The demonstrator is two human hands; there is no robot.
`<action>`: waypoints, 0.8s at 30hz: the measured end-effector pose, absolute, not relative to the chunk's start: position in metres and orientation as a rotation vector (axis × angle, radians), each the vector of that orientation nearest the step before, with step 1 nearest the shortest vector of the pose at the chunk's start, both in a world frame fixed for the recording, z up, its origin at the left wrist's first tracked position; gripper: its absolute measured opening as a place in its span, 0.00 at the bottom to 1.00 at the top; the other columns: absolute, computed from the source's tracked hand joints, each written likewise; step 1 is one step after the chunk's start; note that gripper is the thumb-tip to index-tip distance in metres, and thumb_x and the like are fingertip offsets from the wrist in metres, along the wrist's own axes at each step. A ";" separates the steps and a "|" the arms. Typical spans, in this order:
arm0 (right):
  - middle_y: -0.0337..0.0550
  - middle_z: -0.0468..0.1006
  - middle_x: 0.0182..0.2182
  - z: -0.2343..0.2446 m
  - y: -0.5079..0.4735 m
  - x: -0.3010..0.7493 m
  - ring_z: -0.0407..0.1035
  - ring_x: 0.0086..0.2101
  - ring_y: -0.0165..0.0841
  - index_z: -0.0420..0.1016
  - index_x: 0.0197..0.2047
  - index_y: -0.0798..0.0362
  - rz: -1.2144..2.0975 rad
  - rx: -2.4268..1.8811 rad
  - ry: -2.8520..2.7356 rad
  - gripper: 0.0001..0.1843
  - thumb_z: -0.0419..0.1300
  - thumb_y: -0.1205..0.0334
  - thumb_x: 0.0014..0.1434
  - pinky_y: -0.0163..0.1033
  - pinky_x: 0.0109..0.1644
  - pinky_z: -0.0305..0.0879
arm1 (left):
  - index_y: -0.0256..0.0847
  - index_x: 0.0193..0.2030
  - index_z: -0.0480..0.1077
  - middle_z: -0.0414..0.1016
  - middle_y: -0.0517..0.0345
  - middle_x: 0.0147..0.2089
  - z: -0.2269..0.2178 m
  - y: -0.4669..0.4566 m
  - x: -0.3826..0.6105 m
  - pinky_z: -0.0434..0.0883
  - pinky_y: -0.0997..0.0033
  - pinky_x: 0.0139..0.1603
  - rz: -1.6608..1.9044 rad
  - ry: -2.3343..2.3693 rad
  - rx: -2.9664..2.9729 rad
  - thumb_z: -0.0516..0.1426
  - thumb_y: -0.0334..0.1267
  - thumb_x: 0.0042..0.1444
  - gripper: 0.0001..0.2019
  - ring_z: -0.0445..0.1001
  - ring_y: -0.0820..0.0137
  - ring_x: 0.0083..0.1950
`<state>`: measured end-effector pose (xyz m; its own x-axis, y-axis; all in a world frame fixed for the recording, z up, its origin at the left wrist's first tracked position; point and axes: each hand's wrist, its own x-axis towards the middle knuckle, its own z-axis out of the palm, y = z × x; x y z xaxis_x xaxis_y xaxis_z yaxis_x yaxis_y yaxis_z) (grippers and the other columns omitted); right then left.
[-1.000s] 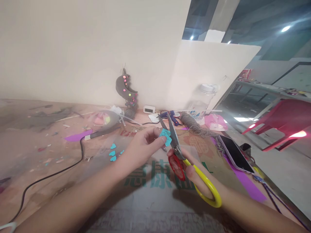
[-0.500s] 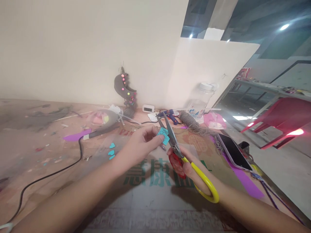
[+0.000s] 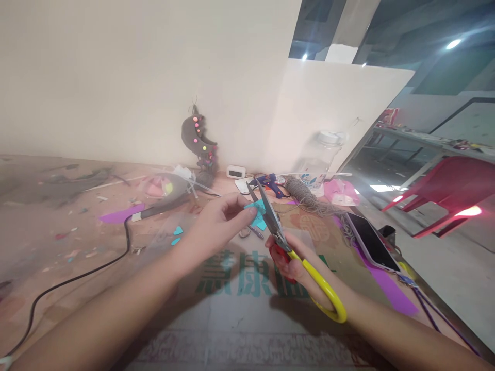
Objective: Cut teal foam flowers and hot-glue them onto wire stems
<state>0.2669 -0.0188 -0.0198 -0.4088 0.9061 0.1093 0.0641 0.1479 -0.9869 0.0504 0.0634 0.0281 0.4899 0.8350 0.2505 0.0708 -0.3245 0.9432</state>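
Between thumb and fingers, my left hand (image 3: 224, 219) pinches a small turquoise piece (image 3: 260, 220), perhaps paper or felt, with drawn outlines on it. My right hand (image 3: 296, 263) is wrapped round a pair of scissors (image 3: 276, 226) with one yellow and one red handle. The blades point up and away, slightly parted, right beside the turquoise piece. Whether they touch it I cannot tell. Left of my left wrist lie small turquoise cut-outs (image 3: 177, 230), one of them heart-shaped. Under the hands is a printed cardboard sheet (image 3: 247, 319).
At the back are a decorated grey crescent (image 3: 191, 136), a glue gun (image 3: 270, 183), a ball of grey cord (image 3: 303, 196) and a clear jar (image 3: 320, 159). A phone (image 3: 371, 242) lies by the right table edge. A black cable (image 3: 77, 282) crosses the left side.
The turquoise piece has turned in my left fingers, and that hand has shifted slightly left. The scissors have moved slightly left too. My left forearm now covers more of the cut-outs.
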 end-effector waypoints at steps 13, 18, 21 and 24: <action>0.37 0.57 0.34 -0.024 -0.019 0.266 0.51 0.29 0.28 0.61 0.55 0.48 1.351 -0.844 -1.669 0.32 0.53 0.30 0.61 0.34 0.31 0.53 | 0.41 0.35 0.70 0.73 0.63 0.31 0.030 0.061 0.051 0.67 0.75 0.32 1.005 0.837 1.754 0.57 0.46 0.63 0.11 0.71 0.74 0.30; 0.38 0.56 0.35 -0.021 -0.020 0.266 0.51 0.30 0.28 0.61 0.54 0.48 1.378 -0.878 -1.666 0.31 0.53 0.31 0.62 0.34 0.32 0.52 | 0.41 0.35 0.69 0.70 0.64 0.30 0.028 0.059 0.053 0.66 0.74 0.33 1.004 0.849 1.725 0.57 0.47 0.63 0.12 0.69 0.73 0.30; 0.37 0.56 0.34 -0.018 -0.021 0.266 0.49 0.30 0.28 0.60 0.54 0.49 1.404 -0.888 -1.658 0.32 0.53 0.31 0.62 0.35 0.31 0.51 | 0.42 0.35 0.69 0.69 0.64 0.29 0.026 0.059 0.054 0.65 0.74 0.32 1.005 0.837 1.716 0.57 0.47 0.63 0.11 0.68 0.73 0.30; 0.36 0.56 0.33 -0.018 -0.021 0.266 0.49 0.28 0.28 0.60 0.53 0.49 1.380 -0.890 -1.675 0.32 0.52 0.30 0.61 0.35 0.30 0.50 | 0.42 0.35 0.69 0.70 0.63 0.30 0.024 0.058 0.054 0.65 0.74 0.32 1.007 0.835 1.705 0.58 0.47 0.63 0.12 0.68 0.72 0.31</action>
<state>0.2658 -0.0208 -0.0179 -0.4548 0.8810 0.1304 0.0403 0.1666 -0.9852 0.0544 0.0582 0.0242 0.4272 0.8691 0.2495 0.0842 -0.3130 0.9460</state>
